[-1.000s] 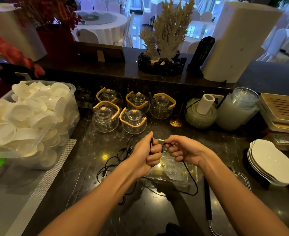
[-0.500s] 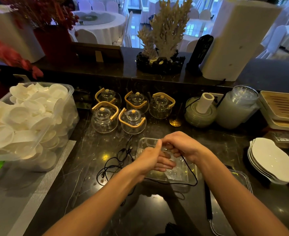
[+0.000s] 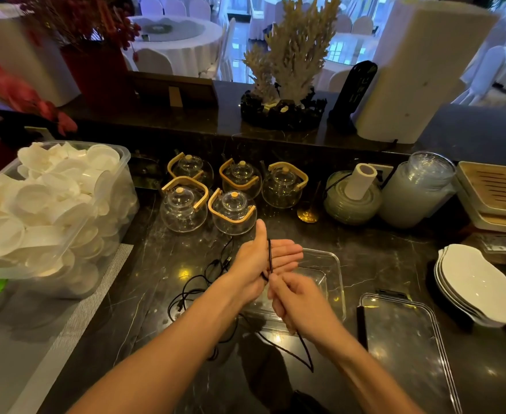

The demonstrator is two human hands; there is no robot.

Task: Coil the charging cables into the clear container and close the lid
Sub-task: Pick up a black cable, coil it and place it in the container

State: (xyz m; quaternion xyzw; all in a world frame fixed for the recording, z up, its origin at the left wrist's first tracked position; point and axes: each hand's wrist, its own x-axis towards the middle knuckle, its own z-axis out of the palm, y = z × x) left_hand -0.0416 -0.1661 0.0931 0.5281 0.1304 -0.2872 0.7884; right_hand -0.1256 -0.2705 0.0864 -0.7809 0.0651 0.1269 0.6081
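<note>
My left hand [image 3: 259,261] is held flat above the counter, fingers straight and thumb up, with a black charging cable [image 3: 270,255] wound across its palm. My right hand [image 3: 290,297] pinches that cable just below the left palm; the rest of it trails down to a loop [image 3: 302,357] by my right wrist. The clear container [image 3: 333,273] stands open under both hands. Its clear lid [image 3: 404,348] lies flat to the right. Another black cable [image 3: 198,282] lies tangled on the dark counter left of the container.
Several glass teapots [image 3: 233,209] stand behind the container. A big plastic tub of white cups [image 3: 45,210] fills the left. Stacked white dishes [image 3: 475,282] sit at the right, jars [image 3: 416,189] and wooden trays [image 3: 496,192] at the back right.
My left hand has opened flat with the thumb up. The cable now wraps across its palm, and my right hand has dropped below it, drawing the cable down.
</note>
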